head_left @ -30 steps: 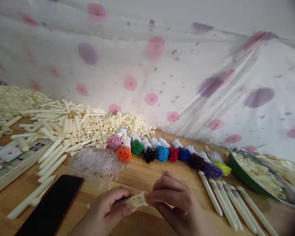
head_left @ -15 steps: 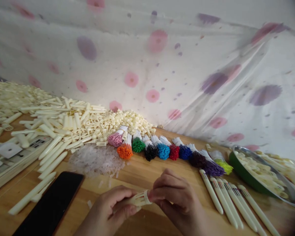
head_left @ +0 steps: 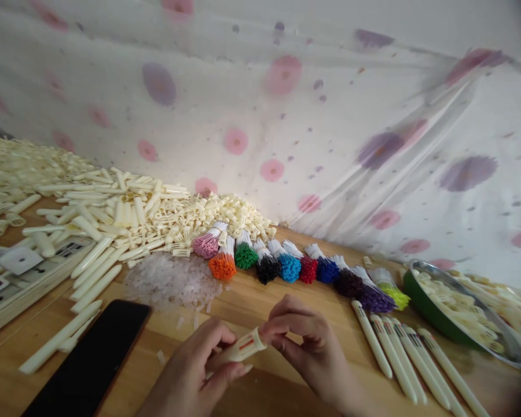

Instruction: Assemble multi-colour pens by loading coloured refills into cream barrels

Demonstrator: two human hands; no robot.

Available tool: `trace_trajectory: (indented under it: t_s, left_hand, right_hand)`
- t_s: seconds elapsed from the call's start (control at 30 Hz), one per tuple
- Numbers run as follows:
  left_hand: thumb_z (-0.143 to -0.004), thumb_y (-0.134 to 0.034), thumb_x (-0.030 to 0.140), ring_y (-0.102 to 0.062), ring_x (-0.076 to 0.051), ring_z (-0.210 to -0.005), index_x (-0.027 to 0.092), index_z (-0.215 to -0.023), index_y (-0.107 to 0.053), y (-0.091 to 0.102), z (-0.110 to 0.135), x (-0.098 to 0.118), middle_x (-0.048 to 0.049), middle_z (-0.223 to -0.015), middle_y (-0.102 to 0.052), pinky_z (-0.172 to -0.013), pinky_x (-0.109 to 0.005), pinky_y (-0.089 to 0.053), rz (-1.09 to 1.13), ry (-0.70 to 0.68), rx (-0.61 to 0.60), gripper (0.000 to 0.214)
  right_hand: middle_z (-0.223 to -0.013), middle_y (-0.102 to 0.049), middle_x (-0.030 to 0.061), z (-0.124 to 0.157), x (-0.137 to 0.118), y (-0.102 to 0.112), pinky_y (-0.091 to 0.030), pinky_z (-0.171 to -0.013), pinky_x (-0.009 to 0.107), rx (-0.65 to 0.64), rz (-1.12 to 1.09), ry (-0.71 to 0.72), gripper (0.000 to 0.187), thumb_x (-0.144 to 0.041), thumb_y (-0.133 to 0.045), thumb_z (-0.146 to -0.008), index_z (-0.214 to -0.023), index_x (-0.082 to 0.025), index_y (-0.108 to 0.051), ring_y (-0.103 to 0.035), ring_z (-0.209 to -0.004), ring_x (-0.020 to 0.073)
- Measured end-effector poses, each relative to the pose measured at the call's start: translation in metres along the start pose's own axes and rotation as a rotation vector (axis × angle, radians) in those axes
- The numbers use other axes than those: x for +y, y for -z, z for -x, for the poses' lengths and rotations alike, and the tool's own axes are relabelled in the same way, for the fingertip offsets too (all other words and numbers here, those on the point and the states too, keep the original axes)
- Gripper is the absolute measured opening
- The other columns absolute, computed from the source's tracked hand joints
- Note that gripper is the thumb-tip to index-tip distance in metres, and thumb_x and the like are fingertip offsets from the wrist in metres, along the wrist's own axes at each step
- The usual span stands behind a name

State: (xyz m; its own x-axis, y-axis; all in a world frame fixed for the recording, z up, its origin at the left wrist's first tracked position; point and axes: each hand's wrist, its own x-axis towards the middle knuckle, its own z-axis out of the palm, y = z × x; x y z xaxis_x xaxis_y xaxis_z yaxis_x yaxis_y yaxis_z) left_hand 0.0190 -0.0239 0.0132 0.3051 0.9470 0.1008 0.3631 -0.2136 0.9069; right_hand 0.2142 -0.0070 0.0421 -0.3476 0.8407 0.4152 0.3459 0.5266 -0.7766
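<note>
A cream multicolour pen barrel (head_left: 247, 344) with slots round its top end lies tilted in my left hand (head_left: 200, 362), gripped between thumb and fingers. Inside one slot shows a red-orange piece. The fingers of my right hand (head_left: 301, 341) are pinched together at the barrel's open end; whatever they hold there is hidden. Beyond the hands runs a row of banded refill bundles, among them orange (head_left: 223, 266), black (head_left: 267, 267), red (head_left: 307, 269) and purple (head_left: 375, 295). Several pens with coloured sliders (head_left: 399, 359) lie to the right of my right hand.
On the left lie a black phone (head_left: 91, 359), a power strip (head_left: 39, 284) and cream barrels (head_left: 98, 288). A heap of small clear plastic pieces (head_left: 169, 281) sits before the pile of slotted cream parts (head_left: 226, 217). At right stands a green-sided bowl (head_left: 434, 310) of cream rings.
A red-orange piece now shows in the barrel's slot, where none showed before. My right hand has shifted slightly left, still at the barrel's end. The view has moved a little.
</note>
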Motion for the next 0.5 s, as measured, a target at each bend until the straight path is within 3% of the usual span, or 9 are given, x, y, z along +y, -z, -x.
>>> trace_trajectory:
  t_s: [0.27,0.37,0.5]
  left_hand:
    - [-0.078,-0.055,0.025,-0.060,-0.015,-0.063,0.025,-0.075,-0.055,0.002,-0.002,-0.005,0.0034,-0.070,-0.063,-0.058,-0.022,-0.045,-0.074,-0.012,0.058,0.003]
    - [-0.080,-0.055,0.034,-0.063,-0.017,-0.063,0.025,-0.079,-0.056,0.005,-0.003,-0.011,0.0029,-0.071,-0.066,-0.057,-0.023,-0.049,-0.073,0.046,0.015,0.009]
    - [-0.078,-0.056,0.053,-0.067,-0.019,-0.067,0.027,-0.083,-0.058,0.003,-0.005,-0.028,0.0019,-0.073,-0.069,-0.059,-0.025,-0.053,-0.004,0.122,0.079,0.027]
  right_hand:
    - [-0.075,-0.061,0.0035,-0.002,0.004,0.005,-0.044,-0.061,0.024,-0.036,-0.003,-0.099,0.012,-0.019,-0.061,-0.083,-0.081,-0.022,-0.072,-0.058,-0.069,0.0139]
    - [-0.078,-0.064,0.0035,-0.004,0.007,0.003,-0.044,-0.063,0.024,-0.014,-0.033,-0.164,0.013,-0.025,-0.059,-0.084,-0.082,-0.021,-0.072,-0.059,-0.071,0.0138]
    - [-0.072,-0.066,0.0021,0.005,0.011,0.009,-0.044,-0.060,0.022,0.080,-0.042,-0.308,0.020,-0.033,-0.057,-0.085,-0.083,-0.018,-0.069,-0.059,-0.066,0.0128]
